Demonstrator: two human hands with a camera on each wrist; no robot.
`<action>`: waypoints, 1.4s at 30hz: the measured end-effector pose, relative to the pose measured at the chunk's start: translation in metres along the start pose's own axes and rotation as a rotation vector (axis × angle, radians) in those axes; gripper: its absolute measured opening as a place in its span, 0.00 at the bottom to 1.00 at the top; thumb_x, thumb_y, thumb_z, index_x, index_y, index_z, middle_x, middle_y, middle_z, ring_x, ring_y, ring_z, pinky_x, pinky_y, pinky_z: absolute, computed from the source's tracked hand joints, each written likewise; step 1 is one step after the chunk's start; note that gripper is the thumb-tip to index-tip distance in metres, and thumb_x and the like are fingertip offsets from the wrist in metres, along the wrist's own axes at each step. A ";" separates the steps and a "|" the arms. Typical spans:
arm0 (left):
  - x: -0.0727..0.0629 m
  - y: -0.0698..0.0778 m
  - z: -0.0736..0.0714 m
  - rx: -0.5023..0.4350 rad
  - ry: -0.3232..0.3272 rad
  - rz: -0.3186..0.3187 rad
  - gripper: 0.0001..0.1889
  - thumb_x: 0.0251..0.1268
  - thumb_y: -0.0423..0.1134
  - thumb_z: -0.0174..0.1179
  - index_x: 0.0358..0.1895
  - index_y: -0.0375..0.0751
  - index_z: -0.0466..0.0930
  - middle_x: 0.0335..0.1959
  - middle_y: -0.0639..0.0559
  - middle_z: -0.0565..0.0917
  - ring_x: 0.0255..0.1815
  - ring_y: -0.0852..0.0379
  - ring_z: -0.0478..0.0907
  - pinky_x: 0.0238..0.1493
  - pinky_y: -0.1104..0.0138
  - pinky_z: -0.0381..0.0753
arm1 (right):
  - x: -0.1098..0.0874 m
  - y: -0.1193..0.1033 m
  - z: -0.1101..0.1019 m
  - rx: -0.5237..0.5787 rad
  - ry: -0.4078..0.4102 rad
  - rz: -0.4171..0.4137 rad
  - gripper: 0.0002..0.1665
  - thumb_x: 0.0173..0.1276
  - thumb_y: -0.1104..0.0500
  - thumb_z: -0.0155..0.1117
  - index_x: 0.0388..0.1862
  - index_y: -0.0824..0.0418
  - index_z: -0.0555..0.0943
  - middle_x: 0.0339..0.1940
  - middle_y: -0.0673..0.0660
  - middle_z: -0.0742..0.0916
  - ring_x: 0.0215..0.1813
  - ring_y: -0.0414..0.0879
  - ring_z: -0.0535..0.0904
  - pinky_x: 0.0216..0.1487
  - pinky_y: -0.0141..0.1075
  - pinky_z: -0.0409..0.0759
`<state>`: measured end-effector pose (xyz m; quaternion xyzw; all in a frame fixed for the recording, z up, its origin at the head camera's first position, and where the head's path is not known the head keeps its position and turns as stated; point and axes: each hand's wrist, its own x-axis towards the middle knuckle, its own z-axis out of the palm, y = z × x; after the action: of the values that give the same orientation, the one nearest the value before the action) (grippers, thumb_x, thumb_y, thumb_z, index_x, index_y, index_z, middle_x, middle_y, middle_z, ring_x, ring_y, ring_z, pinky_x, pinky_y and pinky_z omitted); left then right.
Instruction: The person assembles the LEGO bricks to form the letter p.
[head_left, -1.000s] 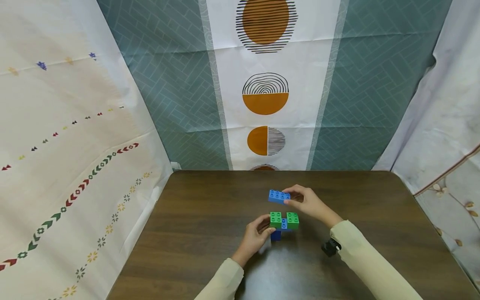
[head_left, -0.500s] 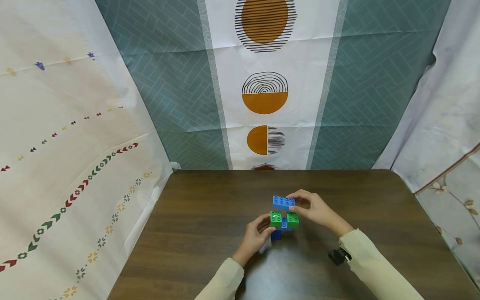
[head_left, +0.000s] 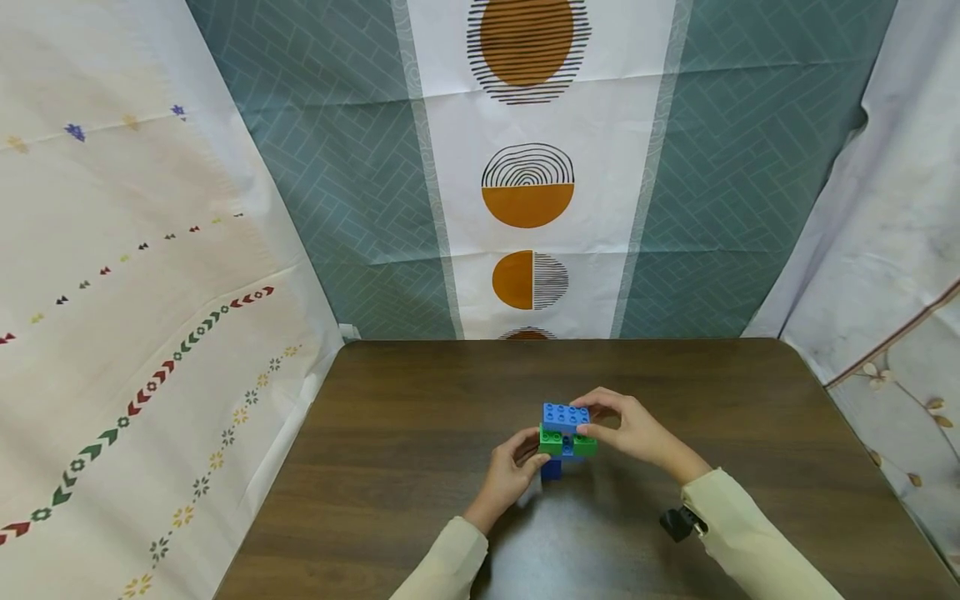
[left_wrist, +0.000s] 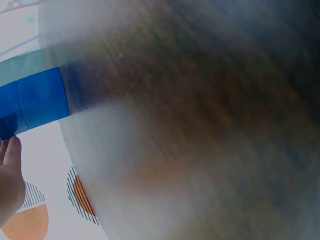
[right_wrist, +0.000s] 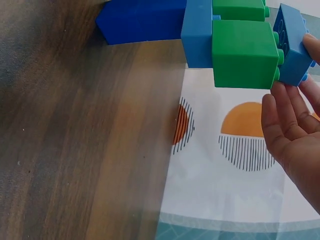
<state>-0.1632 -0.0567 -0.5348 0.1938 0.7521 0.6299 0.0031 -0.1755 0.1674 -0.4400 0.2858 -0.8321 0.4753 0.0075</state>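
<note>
A light blue toy building brick [head_left: 564, 415] with studs on top is pinched between the thumb and fingers of my right hand [head_left: 626, 427]. It sits over two green bricks [right_wrist: 245, 55]; in the right wrist view it is slightly tilted against their studs. Beneath the green bricks is another blue brick [right_wrist: 197, 35], on a column of dark blue bricks [right_wrist: 145, 22] that stands on the table. My left hand [head_left: 504, 475] grips the left side of the stack near the left green brick [head_left: 550, 446]. In the left wrist view the dark blue column [left_wrist: 42, 97] shows at the left edge.
The brown wooden table [head_left: 390, 467] reaches back to a patterned cloth [head_left: 352, 183]. Light cloths hang at the left [head_left: 150, 250] and right [head_left: 892, 250]. A small black device [head_left: 678, 523] is at the right sleeve [head_left: 750, 533].
My right hand has moved the light blue brick down and toward me, from behind the stack to over the green bricks. The left hand keeps its hold on the stack.
</note>
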 end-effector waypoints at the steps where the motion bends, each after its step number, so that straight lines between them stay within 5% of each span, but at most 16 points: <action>1: 0.000 0.000 0.000 0.002 0.002 -0.003 0.18 0.63 0.27 0.61 0.56 0.29 0.75 0.52 0.35 0.81 0.55 0.42 0.78 0.55 0.65 0.79 | -0.001 -0.002 0.000 -0.002 0.000 -0.004 0.18 0.61 0.69 0.68 0.51 0.71 0.79 0.44 0.62 0.83 0.42 0.56 0.79 0.45 0.48 0.82; 11: 0.000 0.000 0.000 -0.002 0.009 -0.004 0.18 0.62 0.25 0.61 0.55 0.26 0.75 0.51 0.33 0.81 0.54 0.39 0.79 0.54 0.62 0.79 | -0.004 0.001 0.007 -0.023 -0.012 -0.015 0.19 0.61 0.68 0.69 0.51 0.69 0.80 0.45 0.60 0.83 0.43 0.54 0.79 0.47 0.43 0.82; 19: 0.000 0.001 0.001 -0.009 0.010 -0.002 0.17 0.62 0.26 0.61 0.55 0.26 0.75 0.51 0.32 0.81 0.54 0.39 0.78 0.54 0.62 0.79 | -0.006 0.030 0.014 -0.015 0.002 -0.036 0.21 0.61 0.67 0.69 0.54 0.67 0.79 0.46 0.58 0.83 0.44 0.50 0.79 0.47 0.51 0.81; 25: 0.000 0.000 0.001 -0.003 0.006 0.026 0.18 0.62 0.25 0.61 0.55 0.25 0.74 0.50 0.31 0.81 0.54 0.38 0.78 0.54 0.62 0.79 | -0.006 0.040 0.014 -0.005 -0.007 -0.044 0.20 0.63 0.61 0.69 0.55 0.59 0.81 0.47 0.51 0.82 0.47 0.44 0.78 0.49 0.44 0.81; 34: -0.001 0.002 0.001 -0.007 0.008 -0.046 0.18 0.63 0.27 0.61 0.57 0.30 0.76 0.52 0.36 0.81 0.55 0.43 0.78 0.55 0.66 0.78 | -0.008 0.039 0.018 0.005 0.005 -0.010 0.20 0.63 0.56 0.70 0.55 0.54 0.81 0.49 0.47 0.81 0.47 0.42 0.76 0.45 0.36 0.81; 42: -0.001 0.003 0.001 -0.018 0.010 -0.043 0.18 0.63 0.27 0.61 0.56 0.30 0.76 0.52 0.36 0.81 0.55 0.43 0.78 0.55 0.65 0.78 | -0.007 0.040 0.021 -0.017 0.031 0.001 0.19 0.63 0.54 0.69 0.54 0.54 0.82 0.48 0.47 0.83 0.46 0.40 0.78 0.48 0.42 0.82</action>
<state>-0.1614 -0.0557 -0.5324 0.1743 0.7503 0.6375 0.0146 -0.1837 0.1694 -0.4843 0.2779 -0.8361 0.4724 0.0225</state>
